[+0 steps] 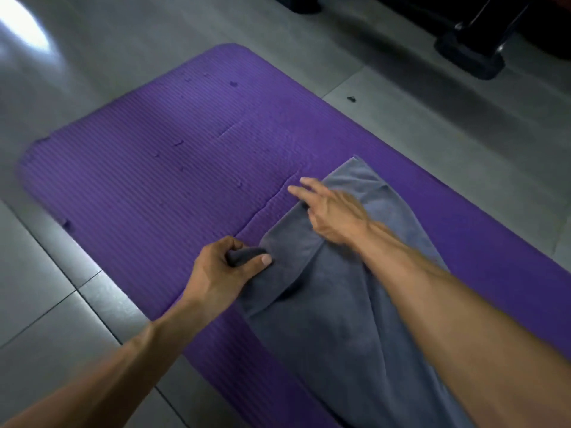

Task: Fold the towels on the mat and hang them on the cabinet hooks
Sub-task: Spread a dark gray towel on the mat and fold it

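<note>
A grey towel (333,319) lies on the near right part of the purple mat (154,156), running from the bottom edge away toward the mat's middle. The left hand (222,273) has its grip clamped on a bunched corner at the towel's left edge. Just beyond, the right hand (332,208) rests on the towel, grip apart, fingers stretched onto the mat. The mat lies on a grey tiled floor (46,288); dark furniture feet (469,54) stand at the far right.
</note>
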A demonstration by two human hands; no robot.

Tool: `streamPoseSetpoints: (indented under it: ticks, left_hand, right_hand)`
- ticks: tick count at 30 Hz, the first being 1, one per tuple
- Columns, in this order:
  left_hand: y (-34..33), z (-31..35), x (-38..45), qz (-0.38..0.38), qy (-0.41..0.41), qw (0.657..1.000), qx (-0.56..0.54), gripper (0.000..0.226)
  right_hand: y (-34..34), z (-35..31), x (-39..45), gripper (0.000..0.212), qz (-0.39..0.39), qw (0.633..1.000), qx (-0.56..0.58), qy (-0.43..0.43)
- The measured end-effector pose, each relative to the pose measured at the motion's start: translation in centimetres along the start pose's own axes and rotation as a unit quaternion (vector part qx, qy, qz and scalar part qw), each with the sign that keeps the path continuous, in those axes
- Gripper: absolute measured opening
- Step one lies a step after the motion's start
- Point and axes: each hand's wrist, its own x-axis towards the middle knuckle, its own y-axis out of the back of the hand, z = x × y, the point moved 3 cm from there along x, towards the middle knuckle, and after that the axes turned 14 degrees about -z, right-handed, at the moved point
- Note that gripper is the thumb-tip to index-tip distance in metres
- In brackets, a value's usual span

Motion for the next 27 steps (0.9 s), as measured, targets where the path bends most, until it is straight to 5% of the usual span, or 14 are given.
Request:
streamPoseSetpoints:
  ticks: [2, 7, 11, 14, 17, 19, 23, 27]
  left_hand:
    - [1.9, -0.1, -0.4, 0.057, -0.007, 0.998, 0.013, 0.031]
    - [7.4, -0.6, -0.2, 0.177, -0.005, 0.984, 0.038, 0.028]
    - [11.5, -1.9, 1.6, 0.224, 0.037, 0.971, 0.079, 0.029]
    - [12.4, -3.3, 1.0, 0.225, 0.018, 0.938, 0.265, 0.042]
    - [10.2, -3.6, 0.3, 0.163, -0.123, 0.871, 0.446, 0.032]
    - [8.5, -4.1, 0.7, 0.088, -0.139, 0.851, 0.499, 0.035]
    - [8.0, -4.4, 1.6, 0.045, -0.12, 0.857, 0.5, 0.021]
    - [8.3, -4.5, 1.2, -0.002, -0.156, 0.869, 0.47, 0.02]
  right_hand:
    - [-0.7, -0.8, 0.9, 0.051, -0.033, 0.998, -0.044, 0.0]
    - [2.8, -1.4, 3.9, 0.016, 0.127, 0.99, 0.061, 0.012]
    - [4.7, -5.1, 7.7, 0.035, 0.13, 0.986, 0.102, 0.02]
    - [2.7, -7.5, 7.7, 0.056, 0.102, 0.99, 0.081, 0.051]
    - [0.5, -9.4, 6.1, 0.034, 0.146, 0.979, -0.046, 0.136]
    - [-0.8, -9.8, 5.6, 0.022, 0.15, 0.967, -0.115, 0.172]
    - [-1.0, -9.2, 5.9, 0.006, 0.153, 0.963, -0.143, 0.168]
    - [-0.9, -9.1, 4.3, 0.012, 0.104, 0.973, -0.084, 0.186]
